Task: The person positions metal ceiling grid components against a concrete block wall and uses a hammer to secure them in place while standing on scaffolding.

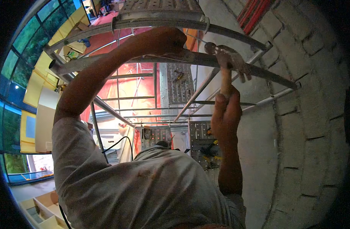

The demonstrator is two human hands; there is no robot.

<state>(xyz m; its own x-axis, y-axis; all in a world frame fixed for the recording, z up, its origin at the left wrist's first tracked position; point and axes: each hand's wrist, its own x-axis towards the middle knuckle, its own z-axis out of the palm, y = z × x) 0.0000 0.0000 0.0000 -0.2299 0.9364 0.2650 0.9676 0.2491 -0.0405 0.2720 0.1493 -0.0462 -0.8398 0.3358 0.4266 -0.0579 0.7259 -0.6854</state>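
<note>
The right hand (228, 110) is grasping a claw hammer with a pale wooden handle (226, 78), whose metal head is at the long grey metal scaffold tube (203, 58), toward its right end. The left hand (177, 39) is above this tube, nearer its middle; its fingers are unclear, so I cannot tell what it grasps. Below, a grey perforated metal platform (196, 135) carries blurred yellow-and-black things (211, 156) toward its right edge. A rough grey block wall (308, 122) stands right, large glass windows (11, 65) left, and a bright red floor (138, 86) lies beneath.
</note>
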